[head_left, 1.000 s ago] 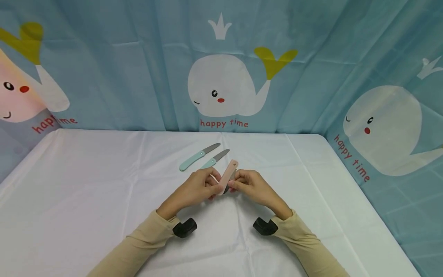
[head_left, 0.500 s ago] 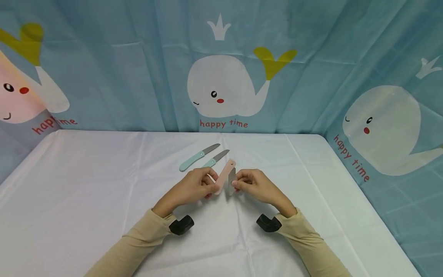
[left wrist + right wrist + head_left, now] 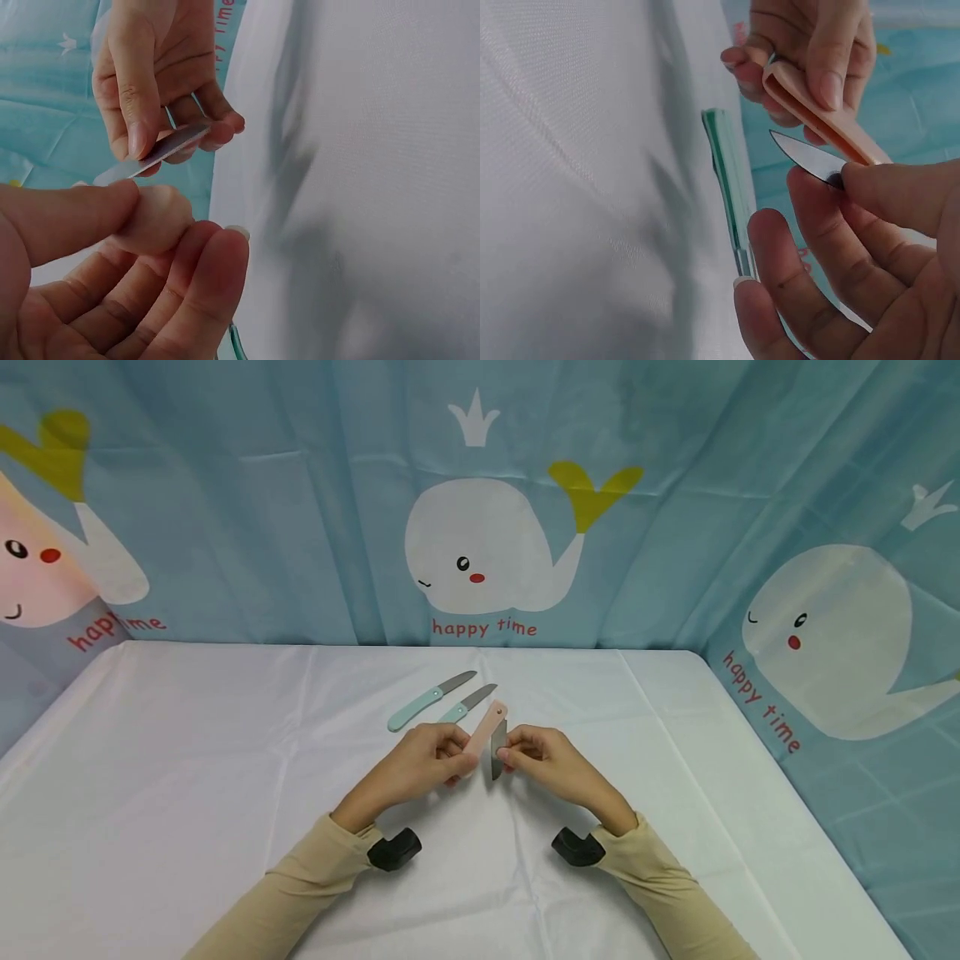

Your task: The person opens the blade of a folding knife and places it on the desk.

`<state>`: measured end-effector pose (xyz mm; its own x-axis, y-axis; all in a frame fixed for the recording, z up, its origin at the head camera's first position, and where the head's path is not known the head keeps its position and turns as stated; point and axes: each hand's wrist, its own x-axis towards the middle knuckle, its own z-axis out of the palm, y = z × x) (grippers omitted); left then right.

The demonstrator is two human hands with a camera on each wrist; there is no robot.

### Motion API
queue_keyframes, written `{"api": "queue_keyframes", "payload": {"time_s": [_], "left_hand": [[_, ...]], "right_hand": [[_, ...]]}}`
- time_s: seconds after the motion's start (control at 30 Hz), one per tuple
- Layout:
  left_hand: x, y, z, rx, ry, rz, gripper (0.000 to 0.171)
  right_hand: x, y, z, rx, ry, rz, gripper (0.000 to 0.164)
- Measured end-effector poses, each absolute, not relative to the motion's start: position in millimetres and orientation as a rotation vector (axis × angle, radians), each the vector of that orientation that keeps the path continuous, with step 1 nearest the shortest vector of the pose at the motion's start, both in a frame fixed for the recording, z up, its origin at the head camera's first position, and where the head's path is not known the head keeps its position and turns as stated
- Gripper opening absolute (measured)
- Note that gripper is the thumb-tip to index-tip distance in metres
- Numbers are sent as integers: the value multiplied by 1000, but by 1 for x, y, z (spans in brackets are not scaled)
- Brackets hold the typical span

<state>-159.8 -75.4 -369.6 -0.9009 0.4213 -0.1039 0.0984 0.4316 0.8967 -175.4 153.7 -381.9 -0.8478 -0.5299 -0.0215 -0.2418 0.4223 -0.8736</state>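
A pink-handled folding knife (image 3: 487, 727) is held up between both hands, its blade (image 3: 498, 760) swung partway out of the handle. My left hand (image 3: 412, 770) pinches the handle between thumb and fingers. The grey blade is pinched by my right hand (image 3: 555, 764), thumb on one face. In the right wrist view the slot in the pink handle (image 3: 802, 101) shows, with the blade tip (image 3: 799, 150) pointing out beside it. Behind the left hand lie two mint-green folding knives with blades out, one farther back (image 3: 416, 708) and one nearer (image 3: 459, 712), partly covered by that hand.
A white cloth (image 3: 187, 793) covers the table. Blue curtains (image 3: 315, 527) with whale prints stand along the back and sides. A black wrist camera mount sits at each cuff, left (image 3: 394, 850) and right (image 3: 577, 847).
The blade has swung away from the pink handle, from nearly folded to a narrow angle. My left hand has shifted slightly left with the handle. The green knives lie as before.
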Motion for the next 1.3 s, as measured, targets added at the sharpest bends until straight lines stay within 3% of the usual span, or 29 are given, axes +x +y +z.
{"api": "queue_keyframes", "payload": {"time_s": [1.3], "left_hand": [[-163, -87, -364, 387, 2329, 1468, 20]], "right_hand": [[-181, 167, -378, -655, 2486, -1315, 14]]}}
